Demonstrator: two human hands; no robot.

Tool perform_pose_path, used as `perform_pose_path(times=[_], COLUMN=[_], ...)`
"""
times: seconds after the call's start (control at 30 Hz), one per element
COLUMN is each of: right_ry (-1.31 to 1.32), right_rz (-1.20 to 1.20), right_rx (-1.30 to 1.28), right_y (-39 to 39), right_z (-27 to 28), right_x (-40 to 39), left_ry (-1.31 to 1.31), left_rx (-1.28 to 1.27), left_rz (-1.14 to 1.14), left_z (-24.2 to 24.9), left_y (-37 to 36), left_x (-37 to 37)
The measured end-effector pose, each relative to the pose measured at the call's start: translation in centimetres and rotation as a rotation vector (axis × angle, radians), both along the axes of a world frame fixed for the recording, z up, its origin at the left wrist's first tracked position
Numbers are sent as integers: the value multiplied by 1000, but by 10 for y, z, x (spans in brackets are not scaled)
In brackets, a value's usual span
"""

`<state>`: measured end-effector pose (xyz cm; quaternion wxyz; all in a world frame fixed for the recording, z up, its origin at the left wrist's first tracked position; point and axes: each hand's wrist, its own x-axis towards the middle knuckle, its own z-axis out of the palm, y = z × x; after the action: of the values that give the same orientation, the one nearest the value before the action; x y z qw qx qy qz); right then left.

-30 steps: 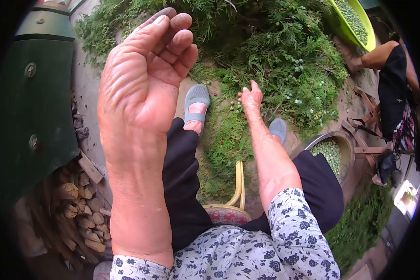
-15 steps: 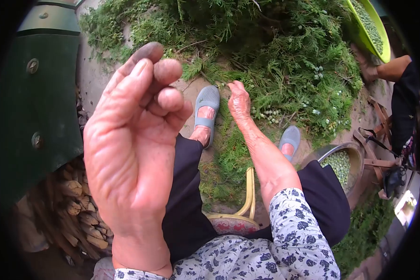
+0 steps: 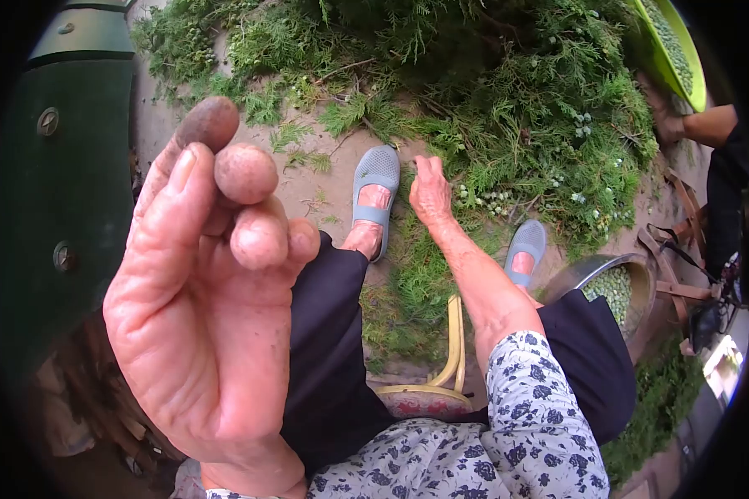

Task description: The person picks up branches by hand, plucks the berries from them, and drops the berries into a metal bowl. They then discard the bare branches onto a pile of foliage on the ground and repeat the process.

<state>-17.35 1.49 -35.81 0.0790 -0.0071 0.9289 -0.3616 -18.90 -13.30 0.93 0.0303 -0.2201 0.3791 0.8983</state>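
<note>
My left hand [image 3: 212, 299] is raised close to the camera, palm showing, its fingers curled and the thumb against the index finger. The fingertips are dirty, and anything held inside the curl is hidden. Lower down, my right hand [image 3: 431, 195] is over the ground between two grey shoes [image 3: 377, 170], beside cut evergreen branches [image 3: 549, 141] with scaly leaves. Its fingers are bent together, and I cannot make out what they hold, if anything. Pale green berry-like cones [image 3: 487, 200] cling to the sprigs just right of that hand.
A metal basin [image 3: 641, 279] of green cones stands by my right knee. At upper right is a lime-green basin [image 3: 697, 87] of cones, near another person's leg [image 3: 711, 125]. A yellow-framed chair [image 3: 455, 341], firewood [image 3: 100, 399] and a dark green panel [image 3: 58, 183] are also around.
My left hand has moved down and left and come nearer the camera, its fingers still curled. My right hand has dropped slightly in view, its fingers a little more bent.
</note>
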Motion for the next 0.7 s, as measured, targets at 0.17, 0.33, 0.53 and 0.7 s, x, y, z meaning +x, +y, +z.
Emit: perform_pose_path(times=[0.17, 0.33, 0.53, 0.7], right_ry=[33, 59, -315, 187], right_rz=[-94, -649, -904, -551], right_rx=[-201, -194, -427, -100], right_y=[19, 45, 74, 44], right_z=[2, -6, 12, 22], right_x=[65, 87, 101, 88], left_ry=[118, 165, 125, 50], left_rx=[150, 206, 134, 45], left_rz=[126, 56, -44, -109], left_z=[-8, -18, -13, -7], left_y=[21, 6, 6, -2], left_x=[5, 9, 5, 0])
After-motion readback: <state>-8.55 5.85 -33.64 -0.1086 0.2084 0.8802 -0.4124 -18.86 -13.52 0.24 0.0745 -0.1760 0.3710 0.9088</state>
